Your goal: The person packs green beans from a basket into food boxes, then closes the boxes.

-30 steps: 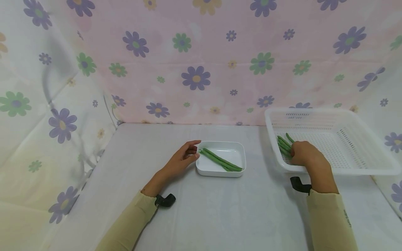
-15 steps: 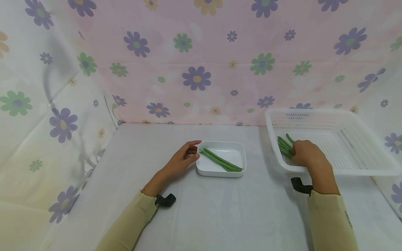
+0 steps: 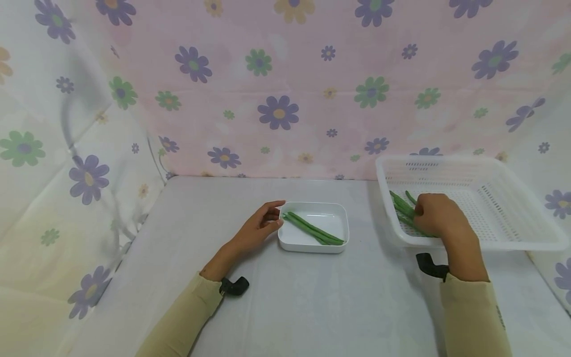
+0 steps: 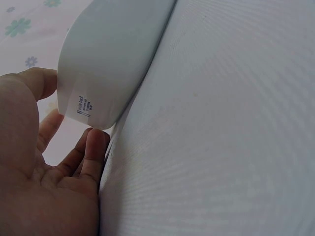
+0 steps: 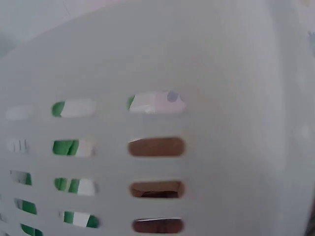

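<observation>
Green beans [image 3: 314,229] lie slantwise in a small white dish [image 3: 338,247]. At the dish's left end, my left hand [image 3: 254,229] touches the rim with relaxed fingers; the left wrist view shows a thumb or finger against the dish wall [image 4: 110,59] and other fingertips by its base. My right hand [image 3: 439,214] reaches into a white slotted basket [image 3: 526,243], fingers curled down on more green beans [image 3: 403,204] at its left side. Its fingertips are hidden in the head view. Through the slots in the right wrist view, green beans [image 5: 65,147] and parts of the hand show.
The basket stands at the right, near the back of the white-covered table [image 3: 312,302]. A flowered pink cloth [image 3: 303,74] hangs behind, with pale flowered cloth at both sides. Each wrist wears a black mount.
My right hand has shifted slightly in the basket, and the beans beneath it have moved, one now showing along the near side. My left hand and the dish stay put.
</observation>
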Available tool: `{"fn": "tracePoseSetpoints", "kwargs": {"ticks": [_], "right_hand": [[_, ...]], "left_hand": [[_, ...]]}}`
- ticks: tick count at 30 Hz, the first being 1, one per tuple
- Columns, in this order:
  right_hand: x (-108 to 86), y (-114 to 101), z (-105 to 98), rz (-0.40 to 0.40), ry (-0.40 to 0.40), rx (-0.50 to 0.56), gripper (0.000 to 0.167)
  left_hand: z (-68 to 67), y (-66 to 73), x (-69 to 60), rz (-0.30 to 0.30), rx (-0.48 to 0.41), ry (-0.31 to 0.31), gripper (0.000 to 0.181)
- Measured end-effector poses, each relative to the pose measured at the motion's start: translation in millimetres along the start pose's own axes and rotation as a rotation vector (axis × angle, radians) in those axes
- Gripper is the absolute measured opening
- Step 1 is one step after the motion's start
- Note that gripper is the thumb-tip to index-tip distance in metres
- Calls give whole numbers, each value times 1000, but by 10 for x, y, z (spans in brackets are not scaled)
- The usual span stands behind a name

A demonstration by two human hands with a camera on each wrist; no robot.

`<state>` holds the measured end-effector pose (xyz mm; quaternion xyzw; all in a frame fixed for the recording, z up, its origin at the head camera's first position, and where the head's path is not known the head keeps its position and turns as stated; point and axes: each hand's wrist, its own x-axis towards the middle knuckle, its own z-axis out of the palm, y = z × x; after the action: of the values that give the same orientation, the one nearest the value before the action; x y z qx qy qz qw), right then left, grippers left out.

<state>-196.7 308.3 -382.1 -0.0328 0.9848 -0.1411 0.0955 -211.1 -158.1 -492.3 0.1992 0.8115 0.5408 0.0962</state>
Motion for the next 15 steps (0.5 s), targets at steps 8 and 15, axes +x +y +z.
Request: {"fn": "tracePoseSetpoints", "kwargs": {"ticks": [8,15], "right_hand": [[-105,-58,-113,-5,58,7,31],[-195,-182,-195,-18,150,32,28]], "left_hand": [[3,7,-3,8,14,2,56],[-2,-2,4,0,21,-1,55]]}}
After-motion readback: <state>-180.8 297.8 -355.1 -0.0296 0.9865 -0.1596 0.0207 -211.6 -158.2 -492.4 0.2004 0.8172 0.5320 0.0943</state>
